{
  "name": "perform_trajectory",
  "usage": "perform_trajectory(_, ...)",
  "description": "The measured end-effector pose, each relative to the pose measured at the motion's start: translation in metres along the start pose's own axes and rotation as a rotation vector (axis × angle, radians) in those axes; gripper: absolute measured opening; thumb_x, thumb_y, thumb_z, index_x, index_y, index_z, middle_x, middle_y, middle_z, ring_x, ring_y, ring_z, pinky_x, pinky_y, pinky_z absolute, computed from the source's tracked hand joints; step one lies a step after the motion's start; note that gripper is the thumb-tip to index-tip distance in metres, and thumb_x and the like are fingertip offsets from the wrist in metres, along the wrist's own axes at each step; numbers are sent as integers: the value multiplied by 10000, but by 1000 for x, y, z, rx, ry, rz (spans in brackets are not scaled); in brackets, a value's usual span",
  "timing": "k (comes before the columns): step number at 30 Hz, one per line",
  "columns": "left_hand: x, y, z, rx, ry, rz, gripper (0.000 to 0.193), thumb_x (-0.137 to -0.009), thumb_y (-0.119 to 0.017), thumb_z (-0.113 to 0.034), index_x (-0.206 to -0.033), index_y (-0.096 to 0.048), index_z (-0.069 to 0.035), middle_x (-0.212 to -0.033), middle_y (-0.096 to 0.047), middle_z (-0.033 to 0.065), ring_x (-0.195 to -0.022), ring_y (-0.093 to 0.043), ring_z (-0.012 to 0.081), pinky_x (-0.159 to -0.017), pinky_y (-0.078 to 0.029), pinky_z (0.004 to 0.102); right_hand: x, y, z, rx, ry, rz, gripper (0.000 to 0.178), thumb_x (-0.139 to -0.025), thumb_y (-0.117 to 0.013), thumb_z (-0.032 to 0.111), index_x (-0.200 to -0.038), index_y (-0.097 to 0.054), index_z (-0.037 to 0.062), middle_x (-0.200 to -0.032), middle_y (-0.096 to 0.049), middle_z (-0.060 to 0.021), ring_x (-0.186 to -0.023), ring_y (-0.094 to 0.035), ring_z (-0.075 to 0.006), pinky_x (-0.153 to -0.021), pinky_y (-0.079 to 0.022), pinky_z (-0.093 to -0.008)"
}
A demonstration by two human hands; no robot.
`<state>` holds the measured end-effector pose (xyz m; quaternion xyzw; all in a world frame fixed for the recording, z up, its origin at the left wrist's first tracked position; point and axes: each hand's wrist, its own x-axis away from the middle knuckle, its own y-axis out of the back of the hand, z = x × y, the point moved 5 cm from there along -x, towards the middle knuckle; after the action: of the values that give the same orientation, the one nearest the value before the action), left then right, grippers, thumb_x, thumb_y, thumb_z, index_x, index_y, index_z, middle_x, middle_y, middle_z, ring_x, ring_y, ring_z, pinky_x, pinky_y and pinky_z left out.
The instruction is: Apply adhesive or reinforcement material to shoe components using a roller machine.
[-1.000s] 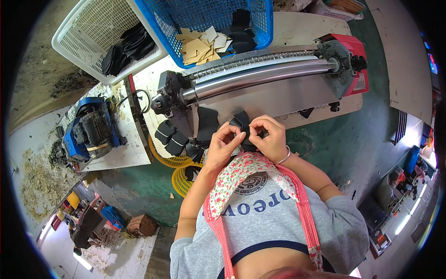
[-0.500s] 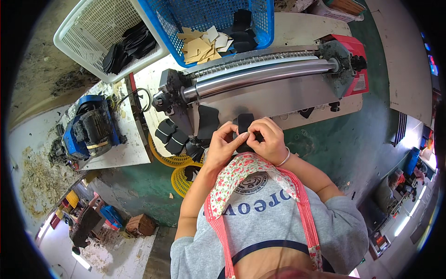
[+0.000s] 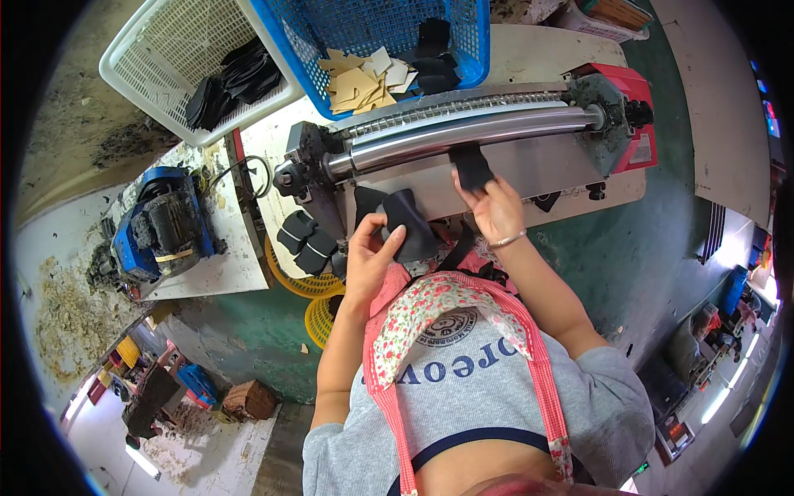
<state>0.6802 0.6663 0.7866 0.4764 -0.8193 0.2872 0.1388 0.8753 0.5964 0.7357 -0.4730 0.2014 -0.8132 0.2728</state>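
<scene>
My left hand (image 3: 372,248) is closed on a curved black sheet piece (image 3: 411,225), thumb on top, in front of the machine plate. Farther right, my right hand (image 3: 495,208) grips a smaller black piece (image 3: 472,168) by its near end. That piece's far edge meets the shiny metal roller (image 3: 471,132) of the machine, over the flat metal plate (image 3: 546,169). Another black piece (image 3: 366,201) lies on the plate's left part, partly behind the one in my left hand. Banded bundles of black pieces (image 3: 308,241) rest left of it.
Behind the roller stand a white basket (image 3: 161,62) with black pieces and a blue basket (image 3: 289,50) holding tan and black pieces. A blue motor (image 3: 157,227) sits at left. Yellow baskets (image 3: 318,322) are below the table's left edge. The machine's red end housing (image 3: 633,116) is at right.
My hands were together at a black piece near my body. They have parted: the right carried a black piece forward to the roller, while the left now holds a larger one.
</scene>
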Motion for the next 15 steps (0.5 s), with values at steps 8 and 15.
perform_trajectory(8, -4, -29, -4, -400, -208, 259, 170, -807, -614, -114, -904, -590, 24, -824, -463, 42, -680, -459, 85, -540, -372, 208, 48, -58, 29, 1149, 425, 558, 341, -714, -673, 83, -1018, -523, 57, -1046, -552, -85, -997, -488, -214, -872, -377, -317)
perform_trajectory(15, -10, -14, -14, -681, -279, 131, 155, -829, -571, -139, -875, -606, 5, -709, -543, 66, -688, -478, 159, -722, -397, 293, 36, -46, 31, 1176, 337, 482, 203, -736, -641, 44, -823, -457, 45, -791, -546, -43, -718, -526, -160, -628, -437, -273)
